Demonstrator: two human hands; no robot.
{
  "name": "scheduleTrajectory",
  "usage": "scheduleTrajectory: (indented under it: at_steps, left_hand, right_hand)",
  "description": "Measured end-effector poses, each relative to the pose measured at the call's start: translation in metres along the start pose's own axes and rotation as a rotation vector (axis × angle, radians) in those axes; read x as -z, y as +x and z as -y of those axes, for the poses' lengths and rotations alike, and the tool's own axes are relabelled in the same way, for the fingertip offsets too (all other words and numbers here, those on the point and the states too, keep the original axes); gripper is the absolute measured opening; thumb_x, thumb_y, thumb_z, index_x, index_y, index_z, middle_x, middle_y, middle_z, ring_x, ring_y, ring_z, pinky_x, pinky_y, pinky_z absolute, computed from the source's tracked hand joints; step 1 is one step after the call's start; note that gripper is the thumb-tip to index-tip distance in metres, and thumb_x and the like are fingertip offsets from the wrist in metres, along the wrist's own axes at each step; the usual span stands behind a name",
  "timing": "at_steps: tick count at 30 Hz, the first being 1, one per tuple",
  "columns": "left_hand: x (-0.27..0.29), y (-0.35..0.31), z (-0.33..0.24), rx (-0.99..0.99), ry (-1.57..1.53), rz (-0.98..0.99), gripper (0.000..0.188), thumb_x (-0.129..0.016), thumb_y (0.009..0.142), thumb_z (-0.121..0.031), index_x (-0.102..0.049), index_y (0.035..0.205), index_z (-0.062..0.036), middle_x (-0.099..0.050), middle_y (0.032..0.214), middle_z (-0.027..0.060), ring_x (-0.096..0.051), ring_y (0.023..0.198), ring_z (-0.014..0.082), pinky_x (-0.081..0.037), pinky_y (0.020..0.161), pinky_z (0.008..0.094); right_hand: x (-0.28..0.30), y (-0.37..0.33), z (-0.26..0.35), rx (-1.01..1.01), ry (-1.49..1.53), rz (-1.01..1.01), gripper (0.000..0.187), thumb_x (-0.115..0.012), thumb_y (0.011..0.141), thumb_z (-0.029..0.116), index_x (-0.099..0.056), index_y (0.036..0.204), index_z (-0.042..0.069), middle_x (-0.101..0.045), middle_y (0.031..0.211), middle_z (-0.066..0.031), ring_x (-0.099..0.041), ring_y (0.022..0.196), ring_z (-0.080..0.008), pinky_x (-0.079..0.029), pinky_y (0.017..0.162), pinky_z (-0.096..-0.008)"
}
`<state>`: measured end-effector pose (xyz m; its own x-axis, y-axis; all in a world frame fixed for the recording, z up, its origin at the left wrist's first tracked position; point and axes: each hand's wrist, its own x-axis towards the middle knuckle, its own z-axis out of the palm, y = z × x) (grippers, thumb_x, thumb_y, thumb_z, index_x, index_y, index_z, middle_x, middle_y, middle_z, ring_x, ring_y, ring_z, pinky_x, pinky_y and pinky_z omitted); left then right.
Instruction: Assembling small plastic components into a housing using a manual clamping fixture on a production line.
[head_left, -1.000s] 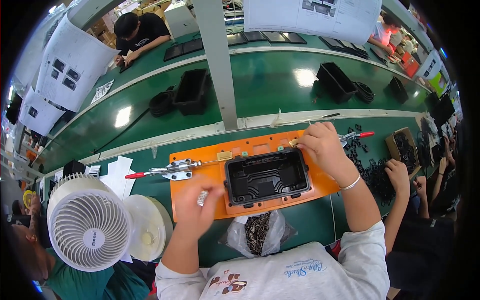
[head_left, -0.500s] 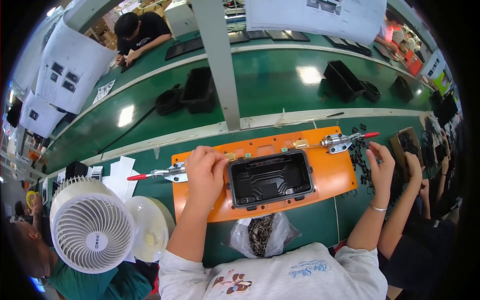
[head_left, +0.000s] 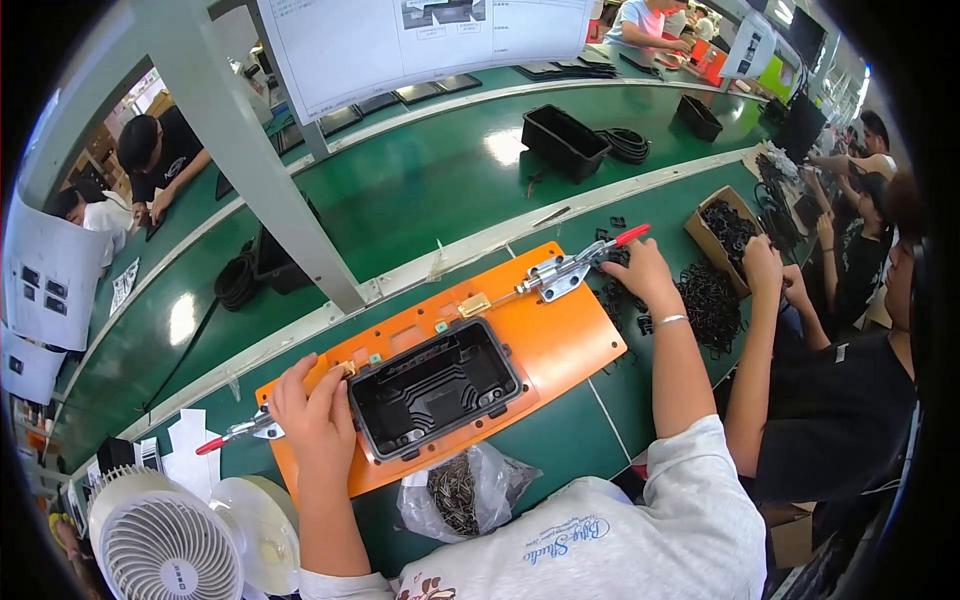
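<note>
A black rectangular plastic box (head_left: 436,398), open at the top, sits in the orange fixture plate (head_left: 570,345). My left hand (head_left: 316,405) rests at the plate's left end with its fingers bent together beside the box's left corner. Its fingertips are by a small brass block (head_left: 346,368); what they hold, if anything, is hidden. Beyond the right toggle clamp (head_left: 560,278), with its red handle, my right hand (head_left: 645,275) reaches down to small black clips (head_left: 618,300) on the table. Its thumb and fingers are apart, and I see nothing held in them.
A plastic bag of screws (head_left: 455,495) lies in front of the plate. At the lower left stands a white fan (head_left: 165,545). A co-worker's hand (head_left: 763,262) is at a cardboard box of black parts (head_left: 722,215). Black boxes (head_left: 565,142) and cables lie beyond the rail.
The view has swung to the right, so the fixture appears tilted and lower left. My right hand has moved in to the black clips beside the right clamp. My left hand stays near the box's left corner.
</note>
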<state>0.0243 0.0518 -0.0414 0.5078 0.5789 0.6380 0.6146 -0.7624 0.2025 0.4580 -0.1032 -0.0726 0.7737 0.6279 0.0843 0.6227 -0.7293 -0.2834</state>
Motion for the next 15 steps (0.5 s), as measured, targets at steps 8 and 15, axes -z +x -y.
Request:
scheduleTrajectory:
  at_steps: [8,15]
  left_hand:
    - [0.005,-0.003,-0.004,0.04,-0.069,-0.025,0.016,-0.069,0.076,-0.007,-0.065,0.091,-0.0053,-0.057,0.113,0.0149,-0.052,0.101,0.0318,-0.036,0.088,0.0423]
    - [0.004,-0.004,-0.001,0.033,-0.115,-0.063,0.015,-0.069,0.075,-0.005,-0.064,0.089,-0.0038,-0.057,0.113,0.0162,-0.051,0.103,0.0327,-0.037,0.086,0.0422]
  right_hand:
    - [-0.034,0.009,-0.007,0.16,0.066,0.014,0.043,-0.078,0.07,0.027,-0.065,0.102,0.002,-0.052,0.118,-0.0213,-0.06,0.097,-0.0346,-0.049,0.087,-0.0395]
    - [-0.031,0.003,-0.01,0.24,0.178,-0.212,0.014,-0.067,0.065,0.006,-0.065,0.075,-0.003,-0.061,0.084,-0.0198,-0.061,0.086,-0.0345,-0.051,0.078,-0.0403]
